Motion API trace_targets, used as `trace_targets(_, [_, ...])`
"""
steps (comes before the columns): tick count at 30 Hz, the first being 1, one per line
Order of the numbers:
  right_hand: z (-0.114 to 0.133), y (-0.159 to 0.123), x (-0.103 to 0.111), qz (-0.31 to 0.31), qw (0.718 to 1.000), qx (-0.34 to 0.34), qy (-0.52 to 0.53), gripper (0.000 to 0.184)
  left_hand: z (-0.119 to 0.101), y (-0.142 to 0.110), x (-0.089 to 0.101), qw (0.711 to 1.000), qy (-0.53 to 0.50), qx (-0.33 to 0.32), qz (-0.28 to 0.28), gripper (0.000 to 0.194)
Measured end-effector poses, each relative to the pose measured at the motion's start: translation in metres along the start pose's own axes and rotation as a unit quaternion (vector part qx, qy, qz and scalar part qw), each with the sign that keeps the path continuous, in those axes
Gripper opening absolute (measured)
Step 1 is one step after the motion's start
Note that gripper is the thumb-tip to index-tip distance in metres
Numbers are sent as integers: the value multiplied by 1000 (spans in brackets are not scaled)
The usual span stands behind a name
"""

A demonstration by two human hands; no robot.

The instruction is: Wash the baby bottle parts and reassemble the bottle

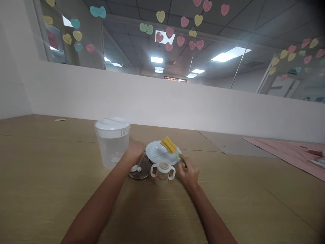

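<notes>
My right hand (189, 171) grips the thin green handle of a yellow sponge bottle brush (168, 145). The sponge head is tilted up over a white plate (151, 150). Just left of that hand stands an upright clear baby bottle (161, 177) with two white side handles, its mouth uncovered. My left hand (136, 151) is blurred and bent away above a dark round tray or dish (144, 171); its fingers are hidden. Small white parts (137, 168) lie on this dish, partly behind my left forearm.
A clear plastic pitcher (111, 147) with a white lid stands beyond my left forearm, holding what looks like water. On the right, a pink cloth or sheet (286, 152) covers part of the table (236, 200). A white wall (152, 98) with windows above closes off the back.
</notes>
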State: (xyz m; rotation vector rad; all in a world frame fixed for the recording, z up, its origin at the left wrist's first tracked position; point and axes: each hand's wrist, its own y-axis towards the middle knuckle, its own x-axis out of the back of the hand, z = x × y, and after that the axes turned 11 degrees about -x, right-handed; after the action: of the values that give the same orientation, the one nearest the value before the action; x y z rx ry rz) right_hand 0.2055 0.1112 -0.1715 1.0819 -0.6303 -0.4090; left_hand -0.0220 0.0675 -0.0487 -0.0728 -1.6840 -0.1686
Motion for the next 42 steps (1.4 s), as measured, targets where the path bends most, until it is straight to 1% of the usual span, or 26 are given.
trace_targets(1, [0,0,0,-5,1000,-6,-1,26,-8,-4,7,1000,18,-5,2,19])
trace_targets(3, [0,0,0,-6,1000,-16,-2,25,-26,-13,19,999,35,-40,-5,4])
trace_targets(4, [0,0,0,-3,1000,-17,-2,25,-34,-17,24,997,34,-64,-9,5])
trace_targets(6, [0,0,0,5,1000,-13,-1,25,-49,-23,30,992,25,-124,-10,18])
trace_targets(8, [0,1,0,8,1000,-13,-1,26,-60,-26,31,985,21,-173,-12,30])
trace_targets(9, [0,1,0,9,1000,-15,-2,26,-64,-28,31,982,18,-188,-11,35])
trace_targets(11, [0,2,0,5,1000,-19,-3,27,-69,-29,29,980,-3,-196,9,37])
trace_targets(14, [-1,2,0,-16,999,-40,-8,26,-72,-31,24,975,-49,-206,75,26])
trace_targets(15, [-1,2,0,-26,998,-53,-15,26,-72,-32,22,972,-50,-212,89,28])
trace_targets(18, [-4,1,-1,-47,994,-99,-31,29,-73,-31,14,969,-29,-226,99,41])
trace_targets(21, [-7,0,-2,-50,990,-130,-12,35,-72,-26,7,966,-33,-229,111,41])
trace_targets(24, [-8,2,-3,-60,989,-138,6,40,-69,-23,7,967,-53,-220,118,44])
trace_targets(26, [-8,3,-4,-66,988,-141,7,40,-67,-23,13,970,-71,-209,98,53])
trace_targets(29, [-8,5,-5,-57,986,-154,13,41,-61,-27,25,971,-114,-206,28,58])
trace_targets(31, [-8,4,-7,-38,987,-156,25,41,-57,-28,32,963,-158,-215,-32,57])
trace_targets(33, [-6,3,-7,-15,989,-146,35,41,-52,-27,36,948,-200,-232,-84,56])
trace_targets(35, [-4,2,-7,-2,990,-135,42,40,-47,-22,35,935,-222,-248,-120,53])
trace_targets(37, [-4,1,-6,-6,990,-133,51,37,-41,-15,31,930,-216,-251,-162,51])
trace_targets(40, [-6,1,-3,-12,986,-149,70,36,-35,-3,21,929,-171,-238,-227,54])
trace_targets(42, [-9,1,-2,-12,982,-170,77,40,-33,2,14,931,-130,-222,-258,51])
